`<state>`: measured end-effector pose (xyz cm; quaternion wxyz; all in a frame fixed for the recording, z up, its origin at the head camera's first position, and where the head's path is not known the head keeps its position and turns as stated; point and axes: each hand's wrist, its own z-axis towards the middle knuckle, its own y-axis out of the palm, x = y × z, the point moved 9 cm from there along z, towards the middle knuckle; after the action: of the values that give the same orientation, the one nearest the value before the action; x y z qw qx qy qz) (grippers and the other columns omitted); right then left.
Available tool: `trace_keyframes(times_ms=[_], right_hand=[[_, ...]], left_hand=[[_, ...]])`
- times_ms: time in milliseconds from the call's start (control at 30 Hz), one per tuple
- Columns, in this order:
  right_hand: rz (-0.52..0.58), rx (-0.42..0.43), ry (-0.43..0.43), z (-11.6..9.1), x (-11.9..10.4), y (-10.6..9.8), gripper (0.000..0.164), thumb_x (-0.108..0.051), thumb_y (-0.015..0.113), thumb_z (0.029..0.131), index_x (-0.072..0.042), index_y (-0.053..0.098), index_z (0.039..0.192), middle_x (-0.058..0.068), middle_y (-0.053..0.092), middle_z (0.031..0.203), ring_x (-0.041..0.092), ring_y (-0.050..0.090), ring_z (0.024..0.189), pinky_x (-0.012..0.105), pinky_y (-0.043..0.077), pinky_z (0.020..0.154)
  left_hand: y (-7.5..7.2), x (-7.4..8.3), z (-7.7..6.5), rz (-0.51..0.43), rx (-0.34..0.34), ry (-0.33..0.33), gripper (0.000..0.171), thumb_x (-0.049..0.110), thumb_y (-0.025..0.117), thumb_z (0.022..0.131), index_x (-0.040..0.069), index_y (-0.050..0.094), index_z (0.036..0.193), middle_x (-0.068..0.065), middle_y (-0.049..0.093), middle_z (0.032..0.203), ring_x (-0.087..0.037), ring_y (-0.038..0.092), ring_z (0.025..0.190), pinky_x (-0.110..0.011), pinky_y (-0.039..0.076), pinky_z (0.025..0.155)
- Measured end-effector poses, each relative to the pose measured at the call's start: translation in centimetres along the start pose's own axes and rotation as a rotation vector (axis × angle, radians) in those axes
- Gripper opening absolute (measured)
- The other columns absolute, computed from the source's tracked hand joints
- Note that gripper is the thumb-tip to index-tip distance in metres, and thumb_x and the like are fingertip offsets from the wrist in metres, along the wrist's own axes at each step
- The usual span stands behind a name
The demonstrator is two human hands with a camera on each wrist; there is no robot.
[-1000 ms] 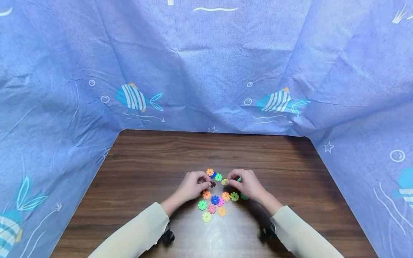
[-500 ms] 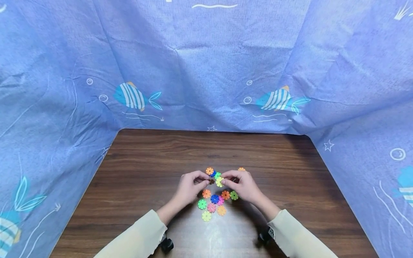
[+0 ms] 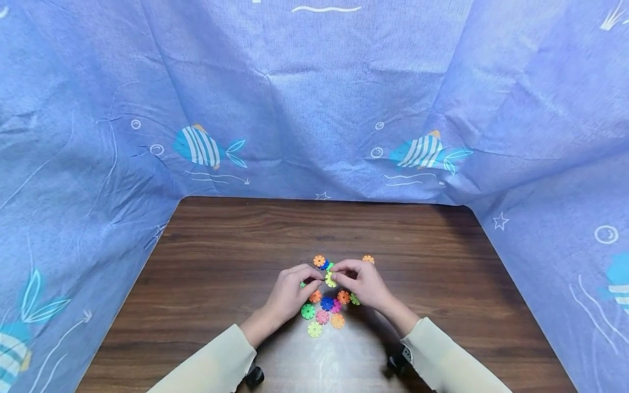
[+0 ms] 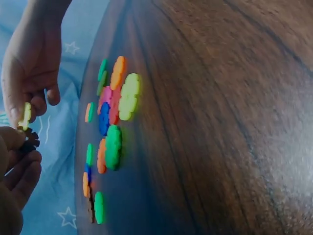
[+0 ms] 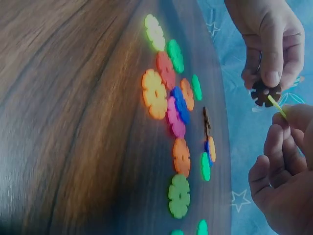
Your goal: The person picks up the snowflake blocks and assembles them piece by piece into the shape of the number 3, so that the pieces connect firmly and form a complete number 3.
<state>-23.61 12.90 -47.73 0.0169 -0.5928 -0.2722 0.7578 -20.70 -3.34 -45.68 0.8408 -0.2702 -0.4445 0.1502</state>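
Note:
My left hand (image 3: 293,290) pinches a dark brown notched snowflake disc (image 5: 261,95) between thumb and fingers. A yellow snowflake disc (image 3: 330,280) is pinched in my right hand (image 3: 365,281). Both hands are raised above the table and face each other. In the right wrist view the yellow disc stands edge-on, crossing the brown disc's notched rim. The left wrist view shows the yellow disc (image 4: 26,116) right against the brown one (image 4: 32,139). Left fingers mostly hide the brown disc in the head view.
Several loose snowflake discs lie on the wooden table (image 3: 236,234) below and around the hands, among them a blue one (image 3: 327,304), a green one (image 3: 308,311) and a pale orange one (image 3: 337,321). A blue fish-print cloth (image 3: 314,109) hangs behind and at both sides.
My right hand has moved left, bringing the yellow disc up to the brown disc. The left hand has shifted only slightly and keeps its pinch.

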Motion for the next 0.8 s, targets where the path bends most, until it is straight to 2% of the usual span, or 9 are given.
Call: trace_keyframes(times_ms=[133,300,400,500,667,800], right_hand=[[0.017,0.001,0.06,0.0,0.4,0.3,0.007,-0.016,0.074,0.096,-0.014,0.08,0.099,0.001,0.074,0.086,0.008,0.057,0.067,0.022,0.05,0.057],[0.02,-0.008,0.084,0.0,0.4,0.6,0.007,-0.014,0.075,0.095,-0.013,0.08,0.1,0.002,0.076,0.089,0.009,0.062,0.071,0.023,0.054,0.062],[0.044,-0.009,0.104,0.0,0.4,0.6,0.01,-0.015,0.076,0.094,-0.01,0.08,0.101,0.005,0.077,0.093,0.009,0.066,0.076,0.024,0.057,0.066],[0.089,0.002,0.133,0.0,0.8,0.5,0.015,-0.014,0.076,0.094,-0.005,0.079,0.105,0.01,0.078,0.095,0.012,0.068,0.079,0.025,0.059,0.07],[0.152,0.003,0.173,0.1,1.4,0.2,0.021,-0.016,0.073,0.097,0.0,0.075,0.111,0.02,0.075,0.093,0.022,0.069,0.075,0.033,0.061,0.065],[0.154,-0.009,0.167,0.3,1.3,-0.4,0.024,-0.019,0.069,0.1,0.0,0.074,0.113,0.027,0.073,0.092,0.033,0.068,0.072,0.039,0.06,0.061]], left_hand=[[-0.2,1.1,-0.4,0.07,0.043,0.119,0.007,0.007,0.079,0.089,0.012,0.078,0.094,0.003,0.076,0.094,-0.01,0.073,0.089,-0.024,0.06,0.08],[0.0,2.5,-0.7,0.153,0.063,0.28,0.009,0.006,0.079,0.089,0.01,0.077,0.097,0.001,0.075,0.096,-0.012,0.073,0.09,-0.023,0.06,0.083],[0.1,2.9,-0.6,0.181,0.061,0.314,0.009,0.007,0.077,0.09,0.01,0.076,0.098,0.001,0.075,0.097,-0.013,0.073,0.09,-0.024,0.06,0.084],[0.3,2.6,-0.3,0.166,0.047,0.254,0.007,0.007,0.076,0.092,0.011,0.076,0.098,0.002,0.074,0.096,-0.011,0.072,0.09,-0.023,0.06,0.083],[0.6,1.1,0.2,0.05,-0.013,0.039,0.016,0.006,0.077,0.09,0.011,0.076,0.106,0.001,0.073,0.096,-0.009,0.069,0.085,-0.023,0.06,0.076],[0.6,-0.5,0.3,-0.104,-0.032,-0.125,0.031,-0.001,0.076,0.087,0.006,0.075,0.117,-0.002,0.071,0.092,-0.01,0.068,0.08,-0.021,0.06,0.074]])
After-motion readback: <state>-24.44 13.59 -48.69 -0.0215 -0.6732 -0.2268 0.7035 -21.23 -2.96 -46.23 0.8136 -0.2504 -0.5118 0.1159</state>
